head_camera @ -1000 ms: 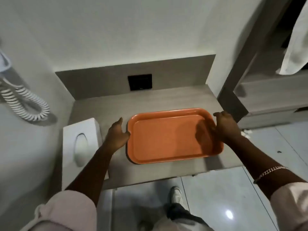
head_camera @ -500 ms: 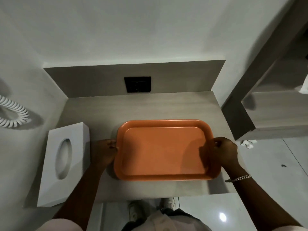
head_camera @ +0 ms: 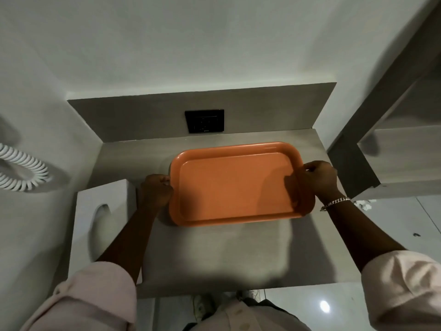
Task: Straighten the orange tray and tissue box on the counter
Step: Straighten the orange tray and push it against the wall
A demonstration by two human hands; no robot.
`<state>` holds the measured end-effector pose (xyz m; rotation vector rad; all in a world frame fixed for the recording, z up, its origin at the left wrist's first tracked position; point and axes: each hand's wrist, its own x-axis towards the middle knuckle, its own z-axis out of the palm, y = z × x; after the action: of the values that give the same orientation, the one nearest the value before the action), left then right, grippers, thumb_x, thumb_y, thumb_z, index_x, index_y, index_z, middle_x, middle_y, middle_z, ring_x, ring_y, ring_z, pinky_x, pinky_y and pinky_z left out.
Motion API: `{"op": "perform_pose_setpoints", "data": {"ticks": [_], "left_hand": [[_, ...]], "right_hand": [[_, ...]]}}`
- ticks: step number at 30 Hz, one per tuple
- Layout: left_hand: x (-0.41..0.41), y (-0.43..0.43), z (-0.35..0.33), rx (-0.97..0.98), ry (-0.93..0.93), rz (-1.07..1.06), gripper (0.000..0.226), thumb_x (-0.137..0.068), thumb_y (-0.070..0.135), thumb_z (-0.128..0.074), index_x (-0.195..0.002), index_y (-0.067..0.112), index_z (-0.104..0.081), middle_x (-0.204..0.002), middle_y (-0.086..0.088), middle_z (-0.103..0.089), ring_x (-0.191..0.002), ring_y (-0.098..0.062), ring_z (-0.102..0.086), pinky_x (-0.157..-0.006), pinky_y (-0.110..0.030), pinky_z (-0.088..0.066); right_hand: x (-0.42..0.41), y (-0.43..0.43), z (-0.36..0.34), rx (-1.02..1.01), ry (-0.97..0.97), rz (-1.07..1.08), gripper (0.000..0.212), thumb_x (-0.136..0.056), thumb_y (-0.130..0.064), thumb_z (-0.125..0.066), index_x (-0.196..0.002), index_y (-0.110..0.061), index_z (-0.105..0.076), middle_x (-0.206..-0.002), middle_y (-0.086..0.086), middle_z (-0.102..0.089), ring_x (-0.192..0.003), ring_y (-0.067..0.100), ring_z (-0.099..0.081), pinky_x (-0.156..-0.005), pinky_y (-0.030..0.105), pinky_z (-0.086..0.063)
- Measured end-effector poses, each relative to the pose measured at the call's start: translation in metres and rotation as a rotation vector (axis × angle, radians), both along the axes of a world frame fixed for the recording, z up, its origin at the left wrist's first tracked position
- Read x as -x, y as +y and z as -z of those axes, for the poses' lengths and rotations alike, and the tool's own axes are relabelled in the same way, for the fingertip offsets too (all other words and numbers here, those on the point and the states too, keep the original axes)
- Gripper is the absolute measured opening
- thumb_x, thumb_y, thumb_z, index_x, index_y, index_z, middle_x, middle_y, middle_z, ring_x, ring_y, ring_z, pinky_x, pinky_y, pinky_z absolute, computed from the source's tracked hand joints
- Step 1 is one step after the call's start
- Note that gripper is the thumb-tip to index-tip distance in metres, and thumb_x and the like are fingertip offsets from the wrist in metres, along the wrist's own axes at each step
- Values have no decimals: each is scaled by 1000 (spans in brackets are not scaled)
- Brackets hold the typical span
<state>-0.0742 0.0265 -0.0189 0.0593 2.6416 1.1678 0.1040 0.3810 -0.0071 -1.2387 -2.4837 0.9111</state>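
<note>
An empty orange tray (head_camera: pixel 233 185) lies on the grey counter (head_camera: pixel 214 254), toward the back and slightly turned, its right end nearer the wall. My left hand (head_camera: pixel 156 189) grips the tray's left rim and my right hand (head_camera: pixel 318 179) grips its right rim. A white tissue box (head_camera: pixel 102 218) with an oval slot rests at the counter's left edge, just left of my left hand; my left arm hides its near end.
A black wall socket (head_camera: pixel 204 121) sits in the backsplash behind the tray. A white coiled cord (head_camera: pixel 21 173) hangs on the left wall. A grey shelf unit (head_camera: pixel 393 154) stands to the right, with crumpled paper (head_camera: pixel 364 205) on the tiled floor.
Both hands closed on the tray's short rims and moved it away from the front edge toward the back wall. The view shifted closer over the counter.
</note>
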Motion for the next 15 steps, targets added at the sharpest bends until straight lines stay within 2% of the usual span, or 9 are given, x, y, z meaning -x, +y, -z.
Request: {"op": "perform_pose_setpoints", "data": {"ticks": [2, 7, 9, 12, 15], "left_hand": [[-1, 4, -4, 25, 4, -26, 33, -62, 10, -58, -89, 5, -77, -90, -19, -78, -90, -31, -72, -88, -41, -58], [0, 9, -3, 70, 55, -15, 24, -74, -6, -61, -91, 1, -77, -94, -21, -77, -93, -32, -70, -78, -25, -43], [0, 10, -3, 66, 64, -22, 25, -75, -8, -59, -91, -1, -76, -93, -22, -77, -93, -33, -70, -78, -25, -42], [2, 11, -4, 98, 68, 11, 20, -75, -8, -56, -80, -2, -74, -77, -22, -69, -84, -34, -68, -75, -30, -45], [2, 10, -3, 129, 59, 44, 25, -75, -7, -54, -68, 16, -60, -71, -11, -57, -74, -22, -57, -73, -29, -41]], "right_hand": [[4, -1, 2, 4, -16, 7, 20, -88, -6, -61, -89, -1, -80, -91, 19, -78, -92, 37, -70, -83, 34, -52], [5, -6, 8, 38, -42, 41, 21, -86, -5, -61, -94, -2, -80, -96, 20, -78, -99, 39, -68, -88, 38, -53], [4, -7, 9, 63, -42, 52, 21, -86, -4, -61, -94, -2, -80, -95, 20, -78, -98, 39, -69, -90, 40, -55], [3, -9, 12, 91, -30, 77, 21, -87, -5, -61, -97, -2, -79, -98, 20, -77, -99, 38, -69, -93, 44, -55], [3, -9, 14, 103, -21, 99, 23, -87, -6, -61, -102, -3, -78, -102, 18, -77, -103, 36, -69, -94, 39, -54]]}}
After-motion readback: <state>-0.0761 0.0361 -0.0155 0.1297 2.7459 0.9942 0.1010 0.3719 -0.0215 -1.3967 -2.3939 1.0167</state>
